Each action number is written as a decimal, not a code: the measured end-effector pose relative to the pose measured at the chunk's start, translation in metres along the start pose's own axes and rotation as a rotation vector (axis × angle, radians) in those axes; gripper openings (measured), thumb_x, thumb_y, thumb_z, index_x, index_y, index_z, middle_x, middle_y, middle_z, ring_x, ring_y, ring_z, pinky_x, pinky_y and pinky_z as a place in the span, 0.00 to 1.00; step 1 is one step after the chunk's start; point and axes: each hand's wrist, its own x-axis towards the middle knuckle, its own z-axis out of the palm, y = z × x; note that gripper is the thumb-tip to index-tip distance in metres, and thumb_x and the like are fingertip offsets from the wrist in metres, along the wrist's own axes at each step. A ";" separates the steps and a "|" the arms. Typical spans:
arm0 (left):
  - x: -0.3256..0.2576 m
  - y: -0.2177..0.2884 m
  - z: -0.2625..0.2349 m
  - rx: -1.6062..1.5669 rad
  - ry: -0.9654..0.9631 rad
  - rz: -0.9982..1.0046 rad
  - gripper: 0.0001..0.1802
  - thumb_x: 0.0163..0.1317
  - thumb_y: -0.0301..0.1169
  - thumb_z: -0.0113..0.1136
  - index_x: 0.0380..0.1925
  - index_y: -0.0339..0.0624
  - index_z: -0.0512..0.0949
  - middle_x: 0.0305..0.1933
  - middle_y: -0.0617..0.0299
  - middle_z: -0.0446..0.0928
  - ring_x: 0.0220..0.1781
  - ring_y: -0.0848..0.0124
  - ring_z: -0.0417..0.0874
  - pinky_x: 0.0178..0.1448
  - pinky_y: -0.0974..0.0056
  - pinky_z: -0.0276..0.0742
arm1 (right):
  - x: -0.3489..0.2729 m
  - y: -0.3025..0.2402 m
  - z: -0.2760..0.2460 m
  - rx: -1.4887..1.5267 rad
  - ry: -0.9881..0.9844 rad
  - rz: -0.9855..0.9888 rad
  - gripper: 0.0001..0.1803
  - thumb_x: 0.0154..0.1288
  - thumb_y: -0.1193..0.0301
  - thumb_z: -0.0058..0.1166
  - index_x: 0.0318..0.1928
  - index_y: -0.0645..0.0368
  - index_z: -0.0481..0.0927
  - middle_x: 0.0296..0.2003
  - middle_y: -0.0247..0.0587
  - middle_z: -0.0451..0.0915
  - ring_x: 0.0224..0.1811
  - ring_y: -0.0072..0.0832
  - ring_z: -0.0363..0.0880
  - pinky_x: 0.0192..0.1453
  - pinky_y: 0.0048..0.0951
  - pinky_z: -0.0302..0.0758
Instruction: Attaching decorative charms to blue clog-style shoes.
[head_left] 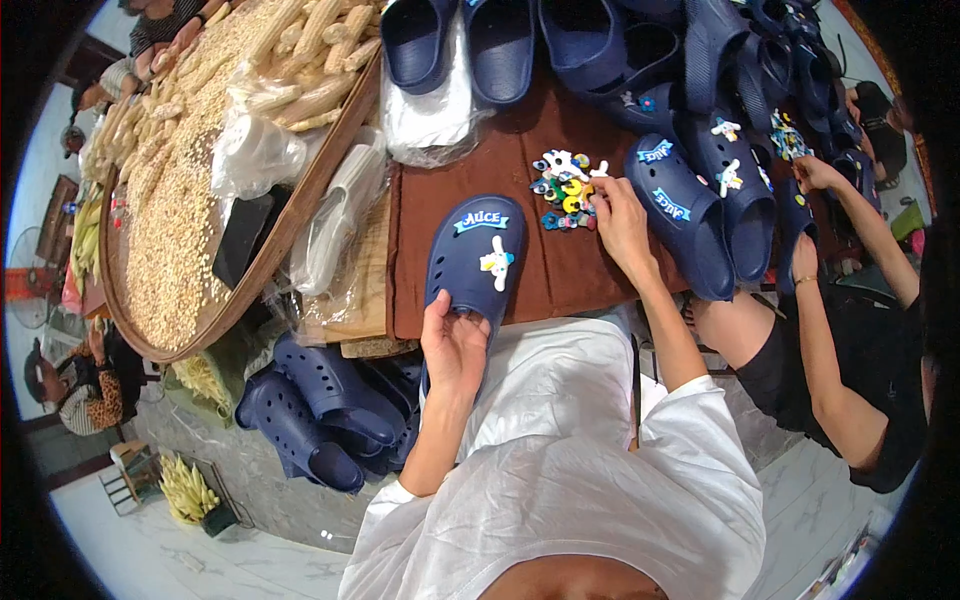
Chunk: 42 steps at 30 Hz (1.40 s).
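Left grip (458, 350), in the head view, is closed on a blue shoe (464, 258) by its opening, toe over the brown desk (540, 125). A loose hold could drop the shoe; a bump could scatter the little charms (566, 192). Right grip (598, 194), half curled, touches them; I can't tell if it pinches one.

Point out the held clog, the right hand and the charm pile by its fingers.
Held clog (463, 258): head view, blue upper.
Right hand (623, 222): head view, its back.
Charm pile (570, 190): head view, its middle.
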 end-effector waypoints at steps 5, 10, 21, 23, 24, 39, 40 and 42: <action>0.004 -0.001 -0.002 -0.073 0.018 -0.012 0.24 0.64 0.31 0.55 0.59 0.35 0.68 0.62 0.53 0.73 0.64 0.61 0.73 0.69 0.56 0.67 | 0.001 0.007 0.000 0.078 -0.020 0.002 0.08 0.65 0.77 0.55 0.44 0.61 0.76 0.38 0.46 0.75 0.34 0.36 0.81 0.41 0.38 0.76; 0.010 -0.005 0.003 -0.246 0.035 -0.013 0.27 0.63 0.31 0.57 0.61 0.35 0.67 0.64 0.51 0.70 0.65 0.58 0.71 0.73 0.52 0.63 | -0.004 0.004 -0.004 0.219 -0.056 0.081 0.07 0.65 0.78 0.57 0.40 0.62 0.73 0.36 0.43 0.76 0.32 0.30 0.82 0.33 0.30 0.77; 0.002 -0.010 0.011 -0.074 0.039 -0.052 0.25 0.66 0.28 0.57 0.61 0.34 0.66 0.62 0.49 0.73 0.62 0.58 0.76 0.68 0.53 0.72 | -0.023 -0.098 -0.018 0.380 -0.104 -0.135 0.08 0.61 0.76 0.61 0.41 0.61 0.79 0.36 0.40 0.80 0.37 0.32 0.81 0.39 0.30 0.75; -0.002 -0.013 0.009 -0.072 0.044 -0.053 0.23 0.66 0.24 0.57 0.60 0.34 0.68 0.59 0.52 0.75 0.59 0.62 0.78 0.65 0.56 0.75 | -0.025 -0.116 -0.017 0.345 -0.072 -0.337 0.08 0.59 0.78 0.61 0.40 0.61 0.80 0.36 0.42 0.81 0.39 0.37 0.81 0.42 0.33 0.76; -0.005 -0.013 0.011 -0.020 0.032 -0.022 0.22 0.65 0.24 0.58 0.59 0.35 0.68 0.58 0.53 0.75 0.59 0.63 0.78 0.65 0.56 0.75 | -0.025 -0.121 -0.015 0.341 -0.075 -0.390 0.09 0.57 0.79 0.62 0.40 0.61 0.80 0.36 0.42 0.81 0.39 0.39 0.80 0.44 0.35 0.76; -0.009 0.017 0.007 -0.072 0.184 0.038 0.25 0.64 0.29 0.55 0.61 0.32 0.67 0.63 0.46 0.72 0.63 0.53 0.75 0.70 0.47 0.69 | -0.052 -0.054 0.004 0.206 0.065 -0.137 0.08 0.59 0.82 0.56 0.40 0.62 0.76 0.38 0.46 0.77 0.40 0.43 0.79 0.44 0.38 0.76; -0.010 0.018 0.007 -0.088 0.187 0.035 0.26 0.64 0.29 0.56 0.61 0.32 0.66 0.63 0.47 0.72 0.64 0.54 0.75 0.69 0.48 0.70 | -0.059 -0.051 0.004 0.186 0.041 -0.168 0.08 0.59 0.82 0.56 0.40 0.62 0.77 0.38 0.46 0.77 0.41 0.43 0.79 0.45 0.38 0.75; -0.008 0.018 0.005 -0.087 0.173 0.028 0.26 0.64 0.29 0.56 0.61 0.32 0.66 0.63 0.47 0.72 0.64 0.54 0.75 0.69 0.48 0.70 | -0.067 -0.047 0.003 0.189 -0.008 -0.208 0.09 0.59 0.84 0.53 0.40 0.62 0.77 0.39 0.47 0.77 0.43 0.44 0.79 0.47 0.39 0.75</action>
